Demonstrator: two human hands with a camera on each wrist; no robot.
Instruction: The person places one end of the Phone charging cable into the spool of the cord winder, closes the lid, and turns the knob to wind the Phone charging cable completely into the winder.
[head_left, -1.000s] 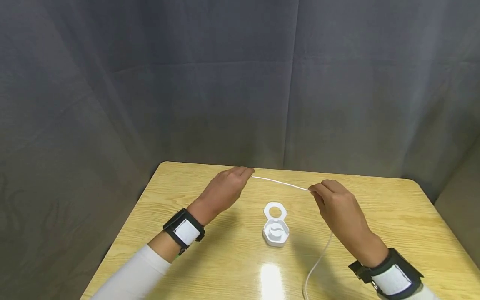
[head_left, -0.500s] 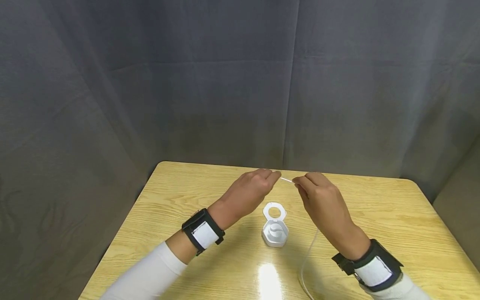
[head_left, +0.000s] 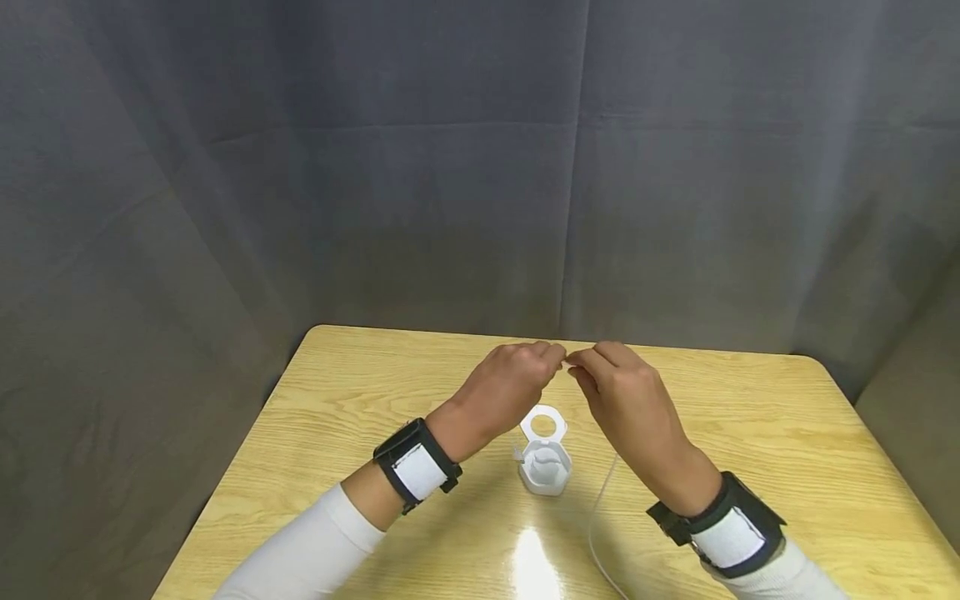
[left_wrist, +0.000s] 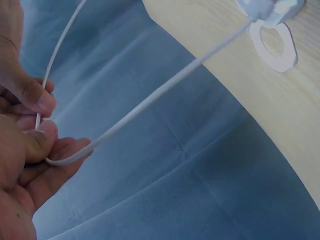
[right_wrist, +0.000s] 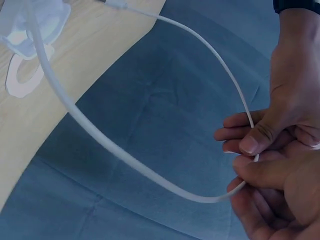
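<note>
Both hands (head_left: 517, 383) (head_left: 618, 392) pinch white cable (right_wrist: 125, 155) (looped), fingertips touching

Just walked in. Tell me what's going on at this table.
A person holds a thin white cable up over a wooden table. The left hand and the right hand each pinch it, fingertips almost touching, so the cable bends into a loop between them, which the wrist views show. Its loose end trails down to the table on the right side. Below the hands stands a small white holder with its ring-shaped lid flipped open; neither hand touches it.
</note>
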